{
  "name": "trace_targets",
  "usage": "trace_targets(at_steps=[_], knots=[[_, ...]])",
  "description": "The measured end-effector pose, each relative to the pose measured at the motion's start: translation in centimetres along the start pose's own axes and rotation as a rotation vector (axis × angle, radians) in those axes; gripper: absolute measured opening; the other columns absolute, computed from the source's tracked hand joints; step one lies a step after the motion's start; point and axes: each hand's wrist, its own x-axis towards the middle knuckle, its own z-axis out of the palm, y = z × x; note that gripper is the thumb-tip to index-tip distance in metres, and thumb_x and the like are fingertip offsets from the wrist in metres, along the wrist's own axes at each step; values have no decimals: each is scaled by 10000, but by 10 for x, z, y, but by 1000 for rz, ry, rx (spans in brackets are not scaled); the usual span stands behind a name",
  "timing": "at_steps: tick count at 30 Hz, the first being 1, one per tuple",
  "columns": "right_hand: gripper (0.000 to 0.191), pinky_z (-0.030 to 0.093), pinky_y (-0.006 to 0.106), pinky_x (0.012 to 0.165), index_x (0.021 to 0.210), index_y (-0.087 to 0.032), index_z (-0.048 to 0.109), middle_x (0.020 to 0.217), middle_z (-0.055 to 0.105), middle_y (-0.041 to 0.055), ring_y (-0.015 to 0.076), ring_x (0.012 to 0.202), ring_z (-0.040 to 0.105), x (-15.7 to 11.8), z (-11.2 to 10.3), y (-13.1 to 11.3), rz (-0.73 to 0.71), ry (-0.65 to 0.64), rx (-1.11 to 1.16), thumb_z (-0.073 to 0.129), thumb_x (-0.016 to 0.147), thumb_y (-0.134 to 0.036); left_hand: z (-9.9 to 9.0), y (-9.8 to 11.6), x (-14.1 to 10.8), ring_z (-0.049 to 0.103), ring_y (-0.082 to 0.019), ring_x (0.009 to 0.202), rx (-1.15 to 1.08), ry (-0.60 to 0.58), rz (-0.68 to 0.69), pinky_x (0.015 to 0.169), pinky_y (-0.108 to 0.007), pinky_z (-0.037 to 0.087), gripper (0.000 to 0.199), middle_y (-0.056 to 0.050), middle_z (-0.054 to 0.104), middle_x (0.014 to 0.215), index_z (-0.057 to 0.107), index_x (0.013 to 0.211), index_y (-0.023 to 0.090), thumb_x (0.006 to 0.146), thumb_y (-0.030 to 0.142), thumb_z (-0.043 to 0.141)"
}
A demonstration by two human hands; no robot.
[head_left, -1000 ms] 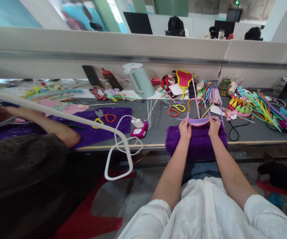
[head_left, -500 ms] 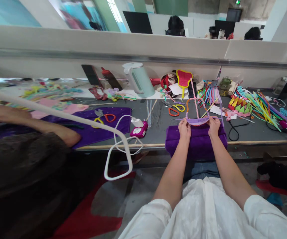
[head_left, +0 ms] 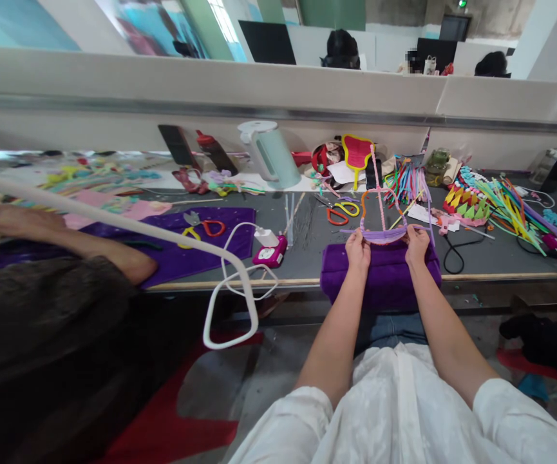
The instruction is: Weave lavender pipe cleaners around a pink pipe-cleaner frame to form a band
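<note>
Between my two hands is a frame of bent pipe cleaners [head_left: 383,236], lilac along its near side, with orange on the left of its loop and a pink stem standing up from it. My left hand [head_left: 358,250] pinches the near left corner. The near right corner is pinched in my right hand [head_left: 417,245], where lilac ends stick out past the fingers. Beneath both hands a folded purple cloth [head_left: 379,274] lies over the table's front edge. Scissors with red and yellow handles [head_left: 340,211] lie just beyond my left hand.
A co-worker's arm [head_left: 85,245] rests on a purple mat [head_left: 230,241] at left. A white lamp arm [head_left: 239,274] crosses in front. Farther back stand a kettle [head_left: 278,158] and a red-yellow fly-swatter shape [head_left: 357,154]. Bundles of coloured pipe cleaners [head_left: 514,206] lie right.
My right hand has shifted very slightly to the right. My left hand and the pipe-cleaner frame stay almost where they were.
</note>
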Motion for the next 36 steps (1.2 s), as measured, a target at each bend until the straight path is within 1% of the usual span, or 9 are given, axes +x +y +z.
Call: trace_targets(at_steps=[5, 11, 16, 20, 25, 30, 32, 36], knots=[[295, 570, 331, 646, 850, -199, 502, 735, 705, 20, 169, 641, 680, 3, -2, 2, -3, -2, 4, 652, 696, -402, -1, 2, -1, 626, -85, 651, 3, -25, -50, 748, -230, 486, 157, 11, 658, 664, 626, 680, 154, 681, 167, 782], [277, 570, 338, 667, 854, -203, 491, 738, 696, 18, 173, 683, 683, 4, -2, 2, -46, 6, -48, 625, 714, -402, -1, 3, -2, 599, -79, 626, 22, -74, -100, 719, -226, 463, 120, 11, 656, 668, 651, 707, 153, 701, 172, 769], [282, 569, 343, 666, 846, -208, 481, 741, 693, 13, 182, 696, 689, 1, 0, 0, -54, -7, -9, 641, 705, -393, -2, 3, -2, 594, -71, 619, 0, -133, -110, 686, -208, 462, 140, 12, 665, 687, 661, 731, 147, 672, 162, 787], [311, 568, 343, 662, 855, -199, 493, 741, 699, 14, 178, 674, 689, 2, -1, 0, -28, -13, 47, 671, 687, -393, -4, 4, -1, 589, -73, 612, -6, -163, -111, 678, -211, 463, 158, 16, 653, 673, 647, 717, 147, 666, 181, 792], [361, 568, 345, 673, 897, -194, 511, 747, 701, 9, 178, 695, 694, 5, -3, 1, 22, 3, 73, 701, 657, -385, -2, 5, -3, 580, -75, 602, 25, -169, -113, 671, -212, 458, 144, 16, 633, 656, 636, 714, 152, 698, 201, 770], [421, 558, 313, 622, 892, -227, 427, 702, 684, -21, 179, 685, 695, 7, -5, 2, 33, 71, 89, 719, 622, -364, 0, 7, -7, 577, -76, 589, 55, -181, -116, 657, -210, 462, 157, 8, 636, 647, 630, 705, 147, 710, 222, 768], [408, 553, 300, 602, 873, -231, 415, 699, 680, -21, 175, 680, 691, 7, -4, 2, 26, 91, 74, 710, 628, -370, 2, 7, -8, 580, -77, 588, 65, -172, -120, 652, -209, 462, 159, 4, 640, 648, 627, 698, 144, 715, 221, 765], [362, 553, 298, 606, 868, -213, 456, 728, 686, 3, 168, 676, 683, 6, -1, 5, 5, 116, 28, 684, 654, -395, 3, 7, -9, 582, -71, 581, 63, -154, -111, 643, -200, 462, 165, 8, 637, 643, 620, 699, 142, 714, 216, 768]])
